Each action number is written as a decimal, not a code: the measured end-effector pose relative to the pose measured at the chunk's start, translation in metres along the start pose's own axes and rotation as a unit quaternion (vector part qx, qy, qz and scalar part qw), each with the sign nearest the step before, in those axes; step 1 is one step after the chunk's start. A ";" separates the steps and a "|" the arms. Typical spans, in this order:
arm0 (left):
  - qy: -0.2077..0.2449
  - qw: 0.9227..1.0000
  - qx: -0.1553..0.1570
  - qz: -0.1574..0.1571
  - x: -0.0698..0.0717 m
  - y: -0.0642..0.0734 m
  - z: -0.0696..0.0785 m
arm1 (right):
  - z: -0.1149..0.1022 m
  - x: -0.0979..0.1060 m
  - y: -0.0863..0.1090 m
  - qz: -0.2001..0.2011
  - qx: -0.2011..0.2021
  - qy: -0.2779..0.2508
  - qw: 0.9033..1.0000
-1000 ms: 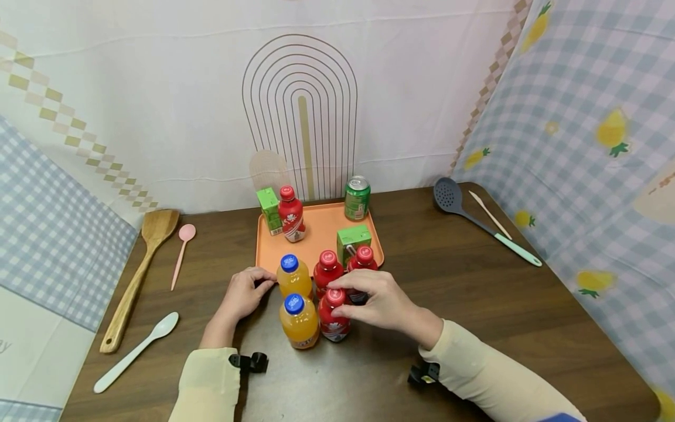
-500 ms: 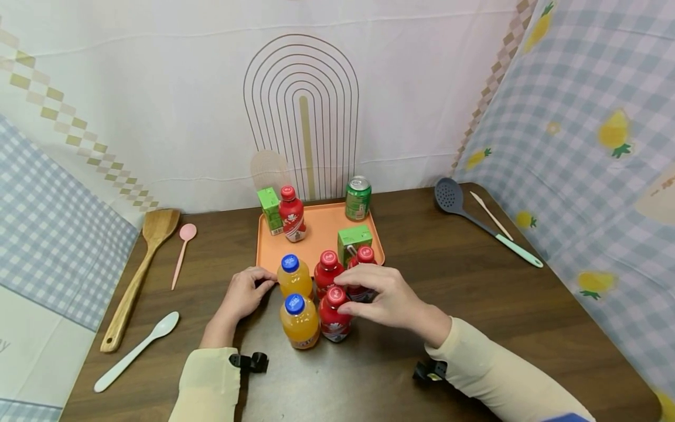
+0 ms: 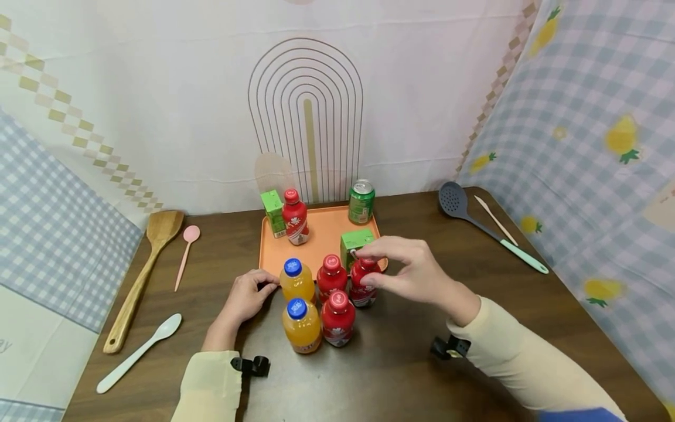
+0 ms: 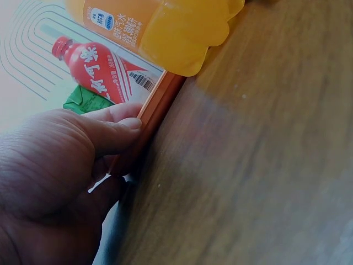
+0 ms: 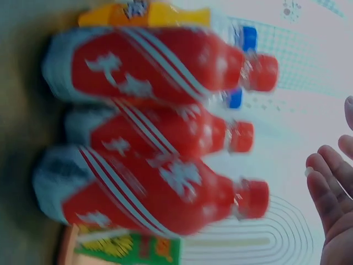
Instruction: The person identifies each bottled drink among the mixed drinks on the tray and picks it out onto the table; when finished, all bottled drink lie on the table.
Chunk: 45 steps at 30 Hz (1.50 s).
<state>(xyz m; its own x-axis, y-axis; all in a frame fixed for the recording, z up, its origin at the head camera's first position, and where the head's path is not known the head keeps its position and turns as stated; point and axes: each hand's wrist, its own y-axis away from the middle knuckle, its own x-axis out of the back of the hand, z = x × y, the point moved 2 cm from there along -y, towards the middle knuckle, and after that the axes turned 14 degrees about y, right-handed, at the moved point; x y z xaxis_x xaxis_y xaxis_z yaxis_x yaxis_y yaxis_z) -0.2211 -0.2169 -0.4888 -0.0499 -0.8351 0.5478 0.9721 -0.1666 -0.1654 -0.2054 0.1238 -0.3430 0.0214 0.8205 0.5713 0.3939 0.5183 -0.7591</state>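
At the near left corner of the orange tray, my left hand pinches the rim between thumb and fingers, as the left wrist view shows. My right hand, fingers spread, hovers at the top of the right red bottle; in the right wrist view its fingers are apart from the bottles. Left of that bottle stand a rear red bottle and a front red bottle. Beside them are a rear orange drink bottle and a front orange drink bottle, both blue-capped. All are upright in front of the tray.
The tray holds a red bottle, two green drink cartons, one at back left, and a green can. Left lie a wooden spatula, pink spoon and white spoon. Right lie a skimmer and thin knife.
My right hand has left the front red bottle's cap and moved right and back to the right red bottle. The left hand keeps its place at the tray corner. The head view has shifted slightly.
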 end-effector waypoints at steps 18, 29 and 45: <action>-0.003 1.000 -0.012 0.007 0.005 -0.001 0.000 | 0.062 0.005 -0.068 -0.085 -0.022 0.043 0.995; 0.004 1.000 -0.009 0.007 0.000 0.000 0.000 | 0.122 -0.029 -0.113 -0.194 -0.071 0.067 0.976; 0.001 1.000 -0.003 0.021 -0.003 0.004 -0.004 | 0.141 -0.094 -0.162 -0.384 -0.080 0.100 0.914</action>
<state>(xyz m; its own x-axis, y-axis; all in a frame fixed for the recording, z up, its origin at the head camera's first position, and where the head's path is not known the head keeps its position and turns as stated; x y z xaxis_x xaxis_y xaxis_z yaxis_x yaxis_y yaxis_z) -0.2184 -0.2173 -0.4947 -0.0088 -0.8430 0.5378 0.9717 -0.1341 -0.1944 -0.4010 -0.0034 -0.3181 -0.1573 0.1605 0.9744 0.4927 0.8679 -0.0634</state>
